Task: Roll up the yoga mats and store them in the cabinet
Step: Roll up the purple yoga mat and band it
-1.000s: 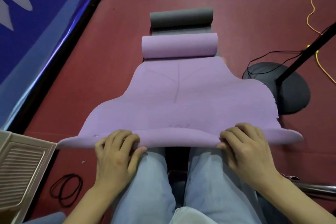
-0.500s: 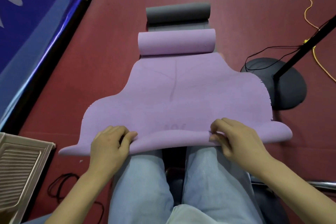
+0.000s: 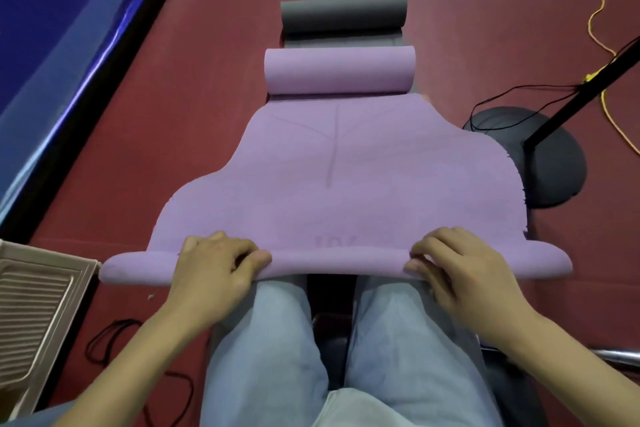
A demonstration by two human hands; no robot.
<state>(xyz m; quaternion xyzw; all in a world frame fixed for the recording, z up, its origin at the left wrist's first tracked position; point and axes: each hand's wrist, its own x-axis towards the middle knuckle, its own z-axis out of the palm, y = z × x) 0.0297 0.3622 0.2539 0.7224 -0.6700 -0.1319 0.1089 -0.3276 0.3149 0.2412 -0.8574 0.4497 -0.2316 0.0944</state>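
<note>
The near edge of the purple mat (image 3: pixel 332 191) was curled over, so its underside was hidden. The fingertips of the left hand (image 3: pixel 211 270) and the right hand (image 3: pixel 460 270) were partly tucked under that curl. The flat part of the grey mat (image 3: pixel 343 15) was mostly covered by the purple roll. Faint printed marks on the purple mat could not be read. The beige ridged panel (image 3: pixel 34 308) and the black pole (image 3: pixel 585 87) were cut off by the frame edges.

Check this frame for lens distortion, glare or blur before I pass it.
Head view: wide-angle bending bows the purple mat near the hands; a bright glare streak runs along the blue banner; left hand and right hand look sharp, lighting even.
</note>
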